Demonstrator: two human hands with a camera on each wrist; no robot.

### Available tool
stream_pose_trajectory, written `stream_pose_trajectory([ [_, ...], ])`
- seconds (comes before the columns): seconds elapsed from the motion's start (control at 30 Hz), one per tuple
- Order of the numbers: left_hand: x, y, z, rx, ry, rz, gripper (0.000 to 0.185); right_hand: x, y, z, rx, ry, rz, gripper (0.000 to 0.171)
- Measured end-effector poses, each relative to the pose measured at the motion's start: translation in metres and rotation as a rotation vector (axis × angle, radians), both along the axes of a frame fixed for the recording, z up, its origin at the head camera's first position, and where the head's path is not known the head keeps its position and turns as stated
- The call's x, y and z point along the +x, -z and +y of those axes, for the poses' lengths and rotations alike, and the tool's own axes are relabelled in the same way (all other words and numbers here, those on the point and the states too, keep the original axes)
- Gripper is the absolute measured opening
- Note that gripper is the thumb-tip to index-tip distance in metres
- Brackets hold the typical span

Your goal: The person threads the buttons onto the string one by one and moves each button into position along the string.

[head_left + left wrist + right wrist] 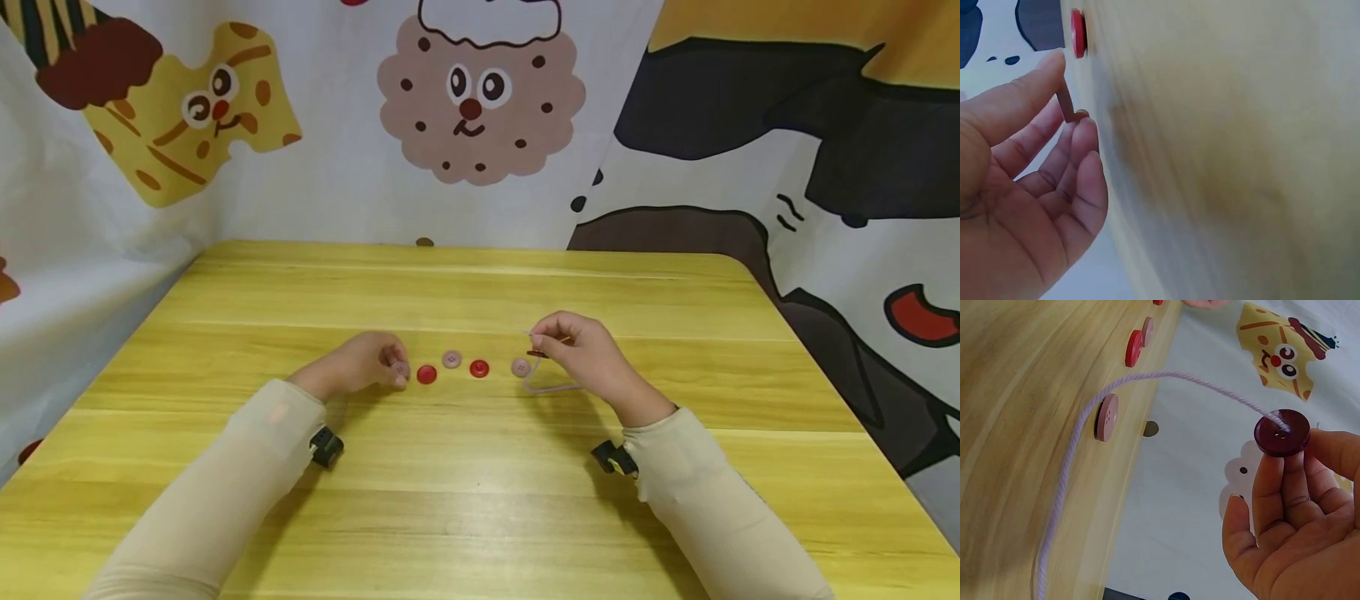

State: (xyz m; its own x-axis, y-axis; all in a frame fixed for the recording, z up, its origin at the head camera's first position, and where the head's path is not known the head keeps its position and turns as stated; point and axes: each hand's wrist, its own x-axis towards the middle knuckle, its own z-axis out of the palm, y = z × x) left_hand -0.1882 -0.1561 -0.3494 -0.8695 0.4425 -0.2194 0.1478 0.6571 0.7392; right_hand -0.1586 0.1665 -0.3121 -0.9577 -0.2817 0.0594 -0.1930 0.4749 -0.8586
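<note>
My left hand (363,362) pinches a dusty-pink button (1065,103) between thumb and fingers, at the left end of a loose row. Just right of it lies a red button (427,374), followed by a pink button (452,359), another red one (479,368) and another pink one (521,367). Beyond that end, my right hand (592,354) holds a dark red button (1282,433) above the table. A lilac cord (1067,469) runs into a hole of the dark button and trails in a curve past the nearest pink button.
The buttons lie on a yellow wood-grain table (450,500). Behind it hangs a white curtain (330,192) printed with cartoon food. A small black camera (326,447) sits at the left wrist, another black camera (615,458) at the right.
</note>
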Motion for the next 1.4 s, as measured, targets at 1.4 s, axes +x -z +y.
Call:
stream_pose_trajectory([
  [1.4,0.012,-0.024,0.041,0.25,-0.173,0.236,0.022,-0.002,0.004,0.002,0.007,-0.018,-0.001,0.014],
])
